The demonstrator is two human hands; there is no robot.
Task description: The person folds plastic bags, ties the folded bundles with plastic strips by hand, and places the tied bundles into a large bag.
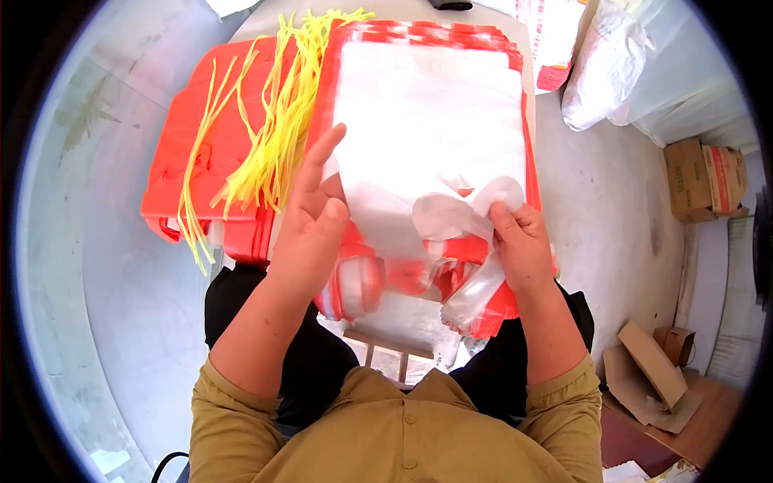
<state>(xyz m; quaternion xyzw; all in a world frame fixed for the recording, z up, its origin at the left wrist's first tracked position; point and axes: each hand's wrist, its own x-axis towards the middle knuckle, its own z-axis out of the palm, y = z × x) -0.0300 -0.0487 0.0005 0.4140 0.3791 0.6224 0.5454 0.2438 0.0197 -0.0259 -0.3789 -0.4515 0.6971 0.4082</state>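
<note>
A stack of white plastic bags with red edges (pixel 427 105) lies flat in front of me, its handle ends hanging towards my lap. My right hand (pixel 522 245) pinches a white handle of the top bag between thumb and fingers, at the stack's lower right. That handle is bent up and creased. Beside the lower left edge is my left hand (pixel 310 221), its index finger stretched out and thumb apart, with no grip on the bag that I can see. Yellow strips (pixel 283 121) lie in a loose bundle left of the stack, over folded red bags (pixel 205 97).
The bags rest on a pale table top (pixel 531 60). A white plastic sack (pixel 604 64) stands at the back right. Cardboard boxes (pixel 696 181) sit by the right wall, and opened cardboard (pixel 644 374) lies lower right. Wooden bars (pixel 386 346) show between my knees.
</note>
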